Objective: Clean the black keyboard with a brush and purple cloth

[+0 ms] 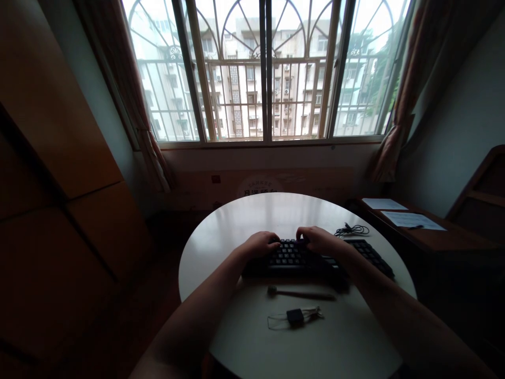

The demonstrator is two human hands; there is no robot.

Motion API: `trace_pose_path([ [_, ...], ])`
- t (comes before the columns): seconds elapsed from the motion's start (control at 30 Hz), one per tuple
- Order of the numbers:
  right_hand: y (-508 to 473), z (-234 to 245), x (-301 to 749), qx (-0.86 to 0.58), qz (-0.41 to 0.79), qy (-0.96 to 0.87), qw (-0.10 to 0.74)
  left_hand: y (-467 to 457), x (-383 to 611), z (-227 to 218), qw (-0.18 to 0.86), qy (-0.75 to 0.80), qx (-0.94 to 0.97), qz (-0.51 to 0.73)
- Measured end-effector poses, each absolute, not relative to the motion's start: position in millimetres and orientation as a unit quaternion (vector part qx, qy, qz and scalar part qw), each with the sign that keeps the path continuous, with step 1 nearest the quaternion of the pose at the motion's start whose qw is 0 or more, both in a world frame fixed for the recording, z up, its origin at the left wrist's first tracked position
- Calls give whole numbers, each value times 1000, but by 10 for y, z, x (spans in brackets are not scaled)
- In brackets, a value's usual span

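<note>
A black keyboard [288, 258] lies across the white round table [221, 231], its right part crossed by my right forearm. My left hand [262, 245] is closed at the keyboard's upper left, with the thumb near the top row and the other fingers curled behind the edge. At the top edge, right of the middle, my right hand [315, 238] pinches at a small dark spot; what sits between its fingertips is too small to make out. Nearer to me lie a brush with a slim handle [305, 294] and a wire keycap puller with a black grip [295, 316].
A coiled black cable [351, 230] rests behind the keyboard's right end. To the right, a low brown table [453, 239] carries paper sheets [412, 220] and a pen. Wooden cabinets [94, 226] stand left, and a barred window [264, 100] is ahead.
</note>
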State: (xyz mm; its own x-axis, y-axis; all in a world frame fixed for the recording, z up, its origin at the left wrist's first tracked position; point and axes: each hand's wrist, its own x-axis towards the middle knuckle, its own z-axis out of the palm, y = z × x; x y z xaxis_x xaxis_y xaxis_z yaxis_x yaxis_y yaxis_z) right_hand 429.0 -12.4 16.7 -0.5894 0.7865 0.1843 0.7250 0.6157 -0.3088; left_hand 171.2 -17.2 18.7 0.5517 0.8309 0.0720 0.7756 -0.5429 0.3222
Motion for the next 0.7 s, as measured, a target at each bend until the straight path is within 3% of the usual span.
trace_pose_path([
  [0.7, -42, 125, 4363, -406, 145, -884, 181, -202, 1726, 226, 131, 467, 868, 103],
])
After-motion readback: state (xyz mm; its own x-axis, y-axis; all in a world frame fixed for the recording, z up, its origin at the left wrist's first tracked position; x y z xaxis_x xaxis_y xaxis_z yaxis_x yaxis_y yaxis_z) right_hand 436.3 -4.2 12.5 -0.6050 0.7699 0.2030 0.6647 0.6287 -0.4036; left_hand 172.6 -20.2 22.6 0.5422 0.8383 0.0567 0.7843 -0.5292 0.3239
